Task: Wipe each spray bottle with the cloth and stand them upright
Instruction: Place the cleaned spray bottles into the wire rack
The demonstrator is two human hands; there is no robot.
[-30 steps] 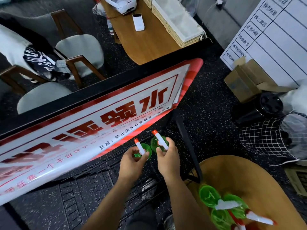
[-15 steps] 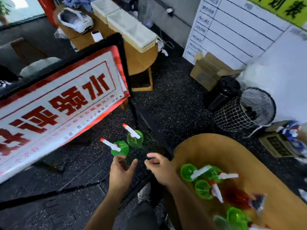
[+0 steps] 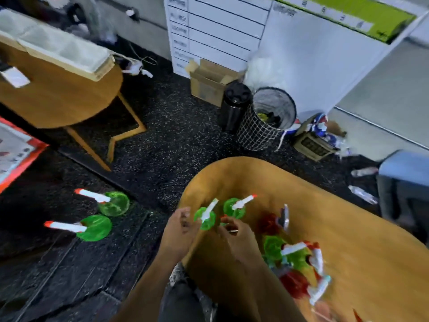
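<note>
Green bottle (image 3: pixel 205 219) near wooden table (image 3: pixel 348 228) edge; both hands (image 3: pixel 178 231) (image 3: pixel 236 235) seemingly gripping it.

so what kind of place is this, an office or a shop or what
Probably an informal office or staff back room: a ruled whiteboard chart against the wall, round wooden tables, and an open cardboard box beside a wire wastebasket on speckled dark flooring.

White ruled board (image 3: pixel 216 31) well beyond the hands, row labels blurred past reading, green-topped board (image 3: pixel 343 17) beside it, marks unreadable, red-edged sign (image 3: pixel 16 154) far left, print illegible
</note>
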